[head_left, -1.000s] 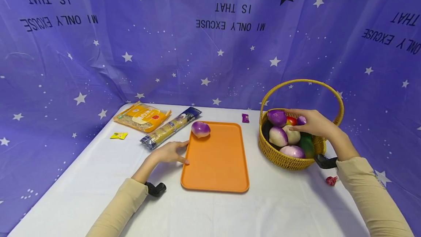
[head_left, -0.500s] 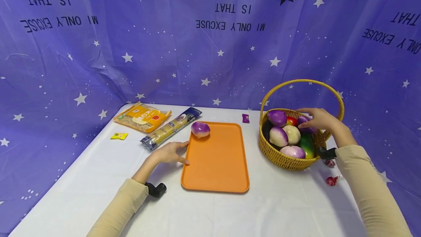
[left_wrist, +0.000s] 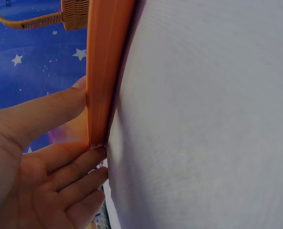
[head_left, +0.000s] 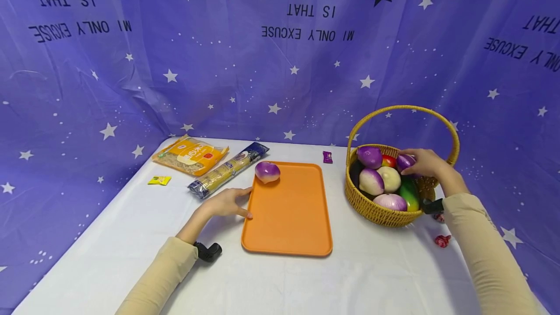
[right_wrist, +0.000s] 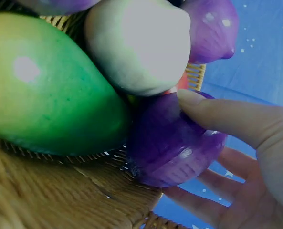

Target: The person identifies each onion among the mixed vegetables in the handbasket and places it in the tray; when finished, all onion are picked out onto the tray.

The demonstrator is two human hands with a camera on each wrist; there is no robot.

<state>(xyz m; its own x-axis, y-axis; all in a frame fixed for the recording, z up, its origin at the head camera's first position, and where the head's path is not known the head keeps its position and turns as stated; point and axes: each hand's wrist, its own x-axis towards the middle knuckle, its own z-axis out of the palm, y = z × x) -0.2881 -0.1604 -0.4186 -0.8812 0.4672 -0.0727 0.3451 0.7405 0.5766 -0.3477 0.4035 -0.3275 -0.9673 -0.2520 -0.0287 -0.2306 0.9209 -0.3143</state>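
In the head view my right hand [head_left: 426, 165] is at the right side of a wicker basket [head_left: 378, 215], its thumb and fingers around a purple onion [right_wrist: 177, 143]. The onion sits low against the basket's inner wall, beside a green mango [right_wrist: 50, 90] and a whitish round vegetable [right_wrist: 139, 45]. My left hand [head_left: 223, 202] touches the left edge of an orange tray [head_left: 288, 218] with thumb and straight fingers; the left wrist view shows the fingertips along its rim. A purple-and-white turnip [head_left: 267, 172] rests in the tray's far left corner.
More purple-and-white vegetables [head_left: 371, 182] and a red fruit [head_left: 388, 161] fill the basket under its tall handle [head_left: 402, 107]. A noodle pack [head_left: 229, 169], an orange bag [head_left: 190, 155] and a yellow candy [head_left: 159, 180] lie left. A purple candy [head_left: 327, 157] and red lollipops [head_left: 442, 241] lie elsewhere.
My right hand has moved right within the basket, from above the whitish vegetable to the purple onion, and its fingers have closed around it. The left hand and tray stay put.
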